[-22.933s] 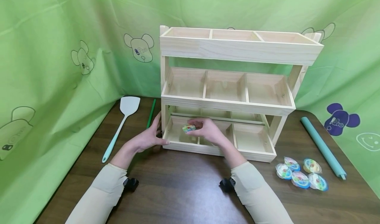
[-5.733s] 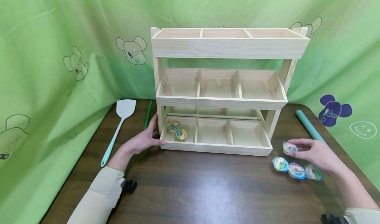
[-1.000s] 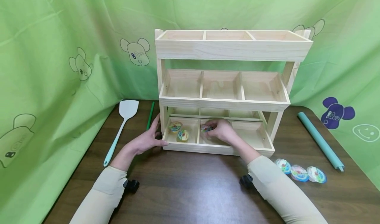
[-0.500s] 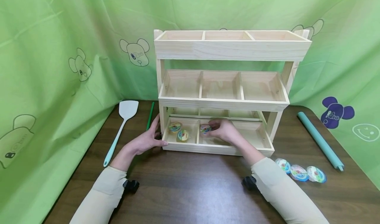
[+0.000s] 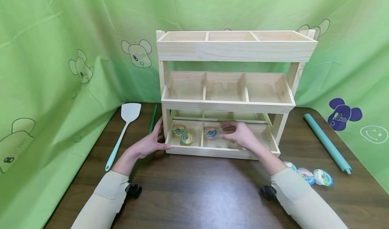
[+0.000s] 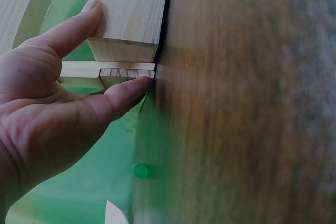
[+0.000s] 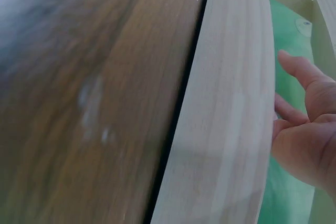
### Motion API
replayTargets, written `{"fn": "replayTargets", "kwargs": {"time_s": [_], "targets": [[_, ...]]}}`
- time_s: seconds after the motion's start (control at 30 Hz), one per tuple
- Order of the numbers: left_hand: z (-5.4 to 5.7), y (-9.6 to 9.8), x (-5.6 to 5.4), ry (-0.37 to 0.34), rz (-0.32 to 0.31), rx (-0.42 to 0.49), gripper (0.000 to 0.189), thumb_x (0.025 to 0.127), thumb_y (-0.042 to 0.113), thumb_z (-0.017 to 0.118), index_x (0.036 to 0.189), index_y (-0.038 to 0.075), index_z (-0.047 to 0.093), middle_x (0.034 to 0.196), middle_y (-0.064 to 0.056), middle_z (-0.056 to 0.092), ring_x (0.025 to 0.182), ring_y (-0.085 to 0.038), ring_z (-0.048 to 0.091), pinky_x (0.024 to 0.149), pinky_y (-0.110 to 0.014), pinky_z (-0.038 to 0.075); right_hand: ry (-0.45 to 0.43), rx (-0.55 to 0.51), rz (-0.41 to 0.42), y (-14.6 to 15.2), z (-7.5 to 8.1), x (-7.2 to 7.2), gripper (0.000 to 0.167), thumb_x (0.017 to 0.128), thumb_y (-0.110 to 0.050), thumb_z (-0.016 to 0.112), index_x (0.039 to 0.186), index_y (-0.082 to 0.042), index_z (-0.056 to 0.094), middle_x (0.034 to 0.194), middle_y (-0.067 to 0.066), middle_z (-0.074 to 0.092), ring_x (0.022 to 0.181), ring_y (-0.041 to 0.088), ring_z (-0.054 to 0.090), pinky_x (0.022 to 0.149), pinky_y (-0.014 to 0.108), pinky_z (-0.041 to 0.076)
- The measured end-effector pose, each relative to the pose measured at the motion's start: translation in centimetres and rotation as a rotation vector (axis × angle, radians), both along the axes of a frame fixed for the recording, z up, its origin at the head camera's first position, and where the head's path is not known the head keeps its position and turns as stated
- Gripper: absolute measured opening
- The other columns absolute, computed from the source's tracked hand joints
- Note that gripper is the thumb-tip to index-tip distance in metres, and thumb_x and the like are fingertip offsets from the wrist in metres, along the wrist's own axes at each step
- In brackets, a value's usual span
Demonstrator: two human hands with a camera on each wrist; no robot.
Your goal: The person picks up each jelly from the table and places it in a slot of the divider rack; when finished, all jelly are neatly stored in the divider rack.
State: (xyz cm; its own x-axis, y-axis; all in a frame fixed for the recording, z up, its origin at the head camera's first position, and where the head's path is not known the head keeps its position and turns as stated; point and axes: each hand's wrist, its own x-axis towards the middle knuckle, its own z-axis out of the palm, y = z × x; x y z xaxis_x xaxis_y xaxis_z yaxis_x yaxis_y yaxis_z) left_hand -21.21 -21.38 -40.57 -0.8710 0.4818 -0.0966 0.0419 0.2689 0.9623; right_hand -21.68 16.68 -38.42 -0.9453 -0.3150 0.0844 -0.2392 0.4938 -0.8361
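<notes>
A wooden three-tier rack [image 5: 225, 102] stands on the table, each tier split into three compartments. My left hand [image 5: 149, 145] rests against its lower left corner; in the left wrist view the thumb touches the bottom tray's front board and straight fingers lie along the side. One jelly cup [image 5: 210, 132] with a pink-and-blue lid sits in the bottom middle compartment. Just right of it, over the same tray, my right hand [image 5: 240, 134] holds nothing, thumb and fingers apart. Two yellowish jelly cups [image 5: 186, 139] lie in the bottom left compartment.
Right of the rack, several jelly cups [image 5: 323, 177] lie on the table, one partly behind the right sleeve. A teal roll [image 5: 327, 143] lies beyond them. On the left are a white spatula [image 5: 127, 119] with a pale-blue handle and a green stick [image 5: 153, 118]. Green cloth [image 5: 91, 97] hangs behind.
My right hand has let go of the jelly cup in the bottom middle compartment and moved right. Earlier it brought that cup from the table. The left hand has stayed at the rack's corner.
</notes>
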Motion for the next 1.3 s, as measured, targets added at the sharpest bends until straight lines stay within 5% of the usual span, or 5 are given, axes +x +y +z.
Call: {"fn": "replayTargets", "kwargs": {"time_s": [0.37, 0.6, 0.87, 1.3], "targets": [[-0.1, -0.1, -0.1, 0.004, -0.001, -0.013, 0.127, 0.088, 0.004, 0.078, 0.158, 0.03, -0.025, 0.164, -0.015, -0.023, 0.145, -0.057, 0.01, 0.109, -0.06, 0.031, 0.087, -0.047, 0.062, 3.2, 1.2, 2.5, 0.051, 0.085, -0.009, 0.082, 0.129, 0.007, 0.062, 0.122, 0.024, 0.067, 0.114, 0.04, 0.064, 0.088, 0.034, 0.055], [-0.3, -0.2, -0.2, 0.008, -0.006, -0.003, 0.126, 0.088, 0.004, 0.077, 0.158, 0.03, -0.025, 0.164, -0.015, -0.024, 0.144, -0.058, 0.008, 0.11, -0.061, 0.03, 0.06, -0.104, 0.08, 5.9, 1.6, 4.5, 0.049, 0.086, -0.003, 0.08, 0.129, 0.01, 0.061, 0.125, 0.028, 0.063, 0.115, 0.043, 0.062, 0.086, 0.028, 0.055], [-0.2, -0.2, -0.1, 0.004, -0.007, 0.006, 0.127, 0.087, 0.003, 0.078, 0.158, 0.033, -0.023, 0.165, -0.013, -0.022, 0.145, -0.057, 0.009, 0.109, -0.06, 0.031, 0.053, -0.034, -0.006, 9.7, 2.3, 7.1, 0.044, 0.09, -0.011, 0.078, 0.13, 0.004, 0.063, 0.126, 0.026, 0.063, 0.105, 0.009, 0.068, 0.083, 0.026, 0.055], [-0.3, -0.2, -0.2, 0.017, -0.008, 0.0, 0.126, 0.088, 0.004, 0.078, 0.158, 0.032, -0.023, 0.165, -0.021, -0.012, 0.144, -0.057, 0.013, 0.107, -0.058, 0.033, 0.132, 0.053, -0.103, 14.9, 2.2, 10.0, 0.045, 0.091, -0.013, 0.078, 0.131, 0.0, 0.064, 0.122, 0.003, 0.071, 0.104, 0.007, 0.069, 0.079, 0.019, 0.053]]}}
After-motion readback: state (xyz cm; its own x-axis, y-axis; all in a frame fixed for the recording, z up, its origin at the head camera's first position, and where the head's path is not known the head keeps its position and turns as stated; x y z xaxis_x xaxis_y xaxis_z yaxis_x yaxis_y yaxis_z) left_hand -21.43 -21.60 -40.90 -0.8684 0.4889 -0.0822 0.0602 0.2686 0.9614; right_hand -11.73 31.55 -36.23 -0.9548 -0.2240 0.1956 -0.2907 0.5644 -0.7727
